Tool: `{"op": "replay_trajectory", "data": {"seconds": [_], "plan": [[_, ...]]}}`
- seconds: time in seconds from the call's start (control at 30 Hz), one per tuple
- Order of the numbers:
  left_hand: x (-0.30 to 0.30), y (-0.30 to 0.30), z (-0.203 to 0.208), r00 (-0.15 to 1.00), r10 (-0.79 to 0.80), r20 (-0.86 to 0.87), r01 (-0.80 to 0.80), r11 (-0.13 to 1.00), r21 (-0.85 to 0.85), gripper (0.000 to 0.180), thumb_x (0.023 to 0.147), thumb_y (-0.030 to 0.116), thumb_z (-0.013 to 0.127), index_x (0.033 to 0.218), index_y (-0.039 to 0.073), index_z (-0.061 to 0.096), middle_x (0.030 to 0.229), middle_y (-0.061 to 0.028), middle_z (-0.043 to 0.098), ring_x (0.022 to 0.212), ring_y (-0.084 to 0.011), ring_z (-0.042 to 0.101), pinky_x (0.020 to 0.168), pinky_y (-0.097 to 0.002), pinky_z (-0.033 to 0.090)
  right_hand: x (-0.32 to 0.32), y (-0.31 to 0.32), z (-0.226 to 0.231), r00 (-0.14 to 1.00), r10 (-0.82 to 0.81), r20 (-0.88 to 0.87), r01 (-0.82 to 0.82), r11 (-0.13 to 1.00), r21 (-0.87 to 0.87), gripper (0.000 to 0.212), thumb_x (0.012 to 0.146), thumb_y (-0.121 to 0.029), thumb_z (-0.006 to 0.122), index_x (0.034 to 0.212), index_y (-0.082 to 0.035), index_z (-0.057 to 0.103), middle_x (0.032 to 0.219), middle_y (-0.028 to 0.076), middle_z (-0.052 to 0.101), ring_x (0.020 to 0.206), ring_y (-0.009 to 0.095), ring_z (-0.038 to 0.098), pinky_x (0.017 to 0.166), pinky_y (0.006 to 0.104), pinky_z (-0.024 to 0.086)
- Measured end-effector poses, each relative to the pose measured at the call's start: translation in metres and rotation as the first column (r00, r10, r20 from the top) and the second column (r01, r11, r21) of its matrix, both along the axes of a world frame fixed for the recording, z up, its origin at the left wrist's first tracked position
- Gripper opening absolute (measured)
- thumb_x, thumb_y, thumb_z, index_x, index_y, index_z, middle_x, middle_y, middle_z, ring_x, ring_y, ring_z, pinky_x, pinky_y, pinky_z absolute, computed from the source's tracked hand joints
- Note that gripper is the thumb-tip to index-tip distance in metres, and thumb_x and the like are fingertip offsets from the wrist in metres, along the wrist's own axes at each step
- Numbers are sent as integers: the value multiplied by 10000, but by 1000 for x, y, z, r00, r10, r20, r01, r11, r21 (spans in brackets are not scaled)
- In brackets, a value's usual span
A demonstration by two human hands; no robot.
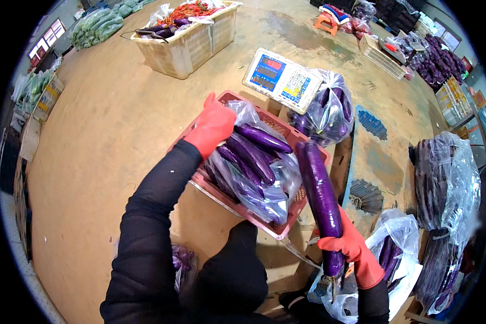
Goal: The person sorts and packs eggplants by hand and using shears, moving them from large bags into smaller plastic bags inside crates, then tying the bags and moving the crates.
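Observation:
My right hand (353,248), in a red glove, is closed around the stem end of a long purple eggplant (319,189). The eggplant points away from me, over the right side of a pink crate (279,231). Inside the crate lies a clear plastic bag (275,202) with several eggplants (248,156) in it. At the crate's far left side my left hand (213,127), also red-gloved, has its fingers curled down by the bag's edge and the eggplants' ends. What those fingers grip is hidden. Just beyond the crate a scale display (282,80) with a keypad faces me.
Right of the display sits a tied bag of eggplants (335,110). An open bag (397,237) is by my right forearm, with wrapped eggplant stacks (443,183) farther right. A cream basket (186,51) holding peppers and eggplants stands at the back. A blue-edged board (356,140) lies right of the crate.

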State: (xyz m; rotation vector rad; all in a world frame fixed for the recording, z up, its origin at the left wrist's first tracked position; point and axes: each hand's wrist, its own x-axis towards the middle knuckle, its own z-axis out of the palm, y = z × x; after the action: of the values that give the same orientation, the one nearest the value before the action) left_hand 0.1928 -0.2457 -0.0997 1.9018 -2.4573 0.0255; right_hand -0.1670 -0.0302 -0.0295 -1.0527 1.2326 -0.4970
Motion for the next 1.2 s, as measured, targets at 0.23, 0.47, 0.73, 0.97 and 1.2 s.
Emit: {"op": "replay_trajectory", "data": {"seconds": [0.23, 0.47, 0.73, 0.97, 1.2], "plan": [[22, 41, 98, 123, 333, -935, 348, 868, 354, 332, 917, 280, 488, 1062, 21, 637, 624, -32, 596, 386, -61, 395, 383, -203, 324, 55, -64, 6, 799, 361, -481, -496, 848, -188, 1112, 554, -181, 850, 1463, -124, 213, 1294, 176, 462, 1181, 249, 470, 970, 320, 369], [6, 102, 156, 335, 339, -879, 393, 797, 458, 292, 932, 231, 484, 1079, 34, 641, 591, -41, 583, 381, -29, 351, 401, -182, 268, 147, -117, -4, 621, 322, -715, -631, 747, -212, 945, 579, -338, 746, 1390, -111, 318, 1145, 238, 508, 1030, 418, 531, 894, 426, 439], [46, 90, 130, 118, 242, -963, 225, 938, 263, 402, 969, 299, 399, 1099, -19, 608, 420, 83, 311, 337, 6, 219, 379, -174, 213, 176, -163, -92, 883, 71, -464, -409, 604, -684, 612, 829, -346, 603, 1312, -13, 428, 1314, 242, 457, 1236, 344, 437, 1041, 379, 333], [50, 84, 119, 32, 297, -954, 284, 913, 294, 439, 974, 319, 394, 1140, -46, 572, 416, 82, 321, 320, -4, 208, 352, -183, 187, 52, -121, -90, 480, 402, -780, -707, 704, -72, 596, 795, -488, 647, 1250, -116, 547, 1025, 159, 660, 979, 349, 609, 830, 384, 478], [47, 75, 117, -16, 317, -948, 282, 911, 300, 435, 973, 323, 410, 1160, -38, 563, 448, 70, 357, 319, -10, 201, 347, -194, 174, -8, -66, -29, 32, -13, -999, -963, 267, -35, 142, 773, -178, 546, 742, -192, 683, 697, 35, 615, 751, 240, 606, 846, 422, 417]]}}
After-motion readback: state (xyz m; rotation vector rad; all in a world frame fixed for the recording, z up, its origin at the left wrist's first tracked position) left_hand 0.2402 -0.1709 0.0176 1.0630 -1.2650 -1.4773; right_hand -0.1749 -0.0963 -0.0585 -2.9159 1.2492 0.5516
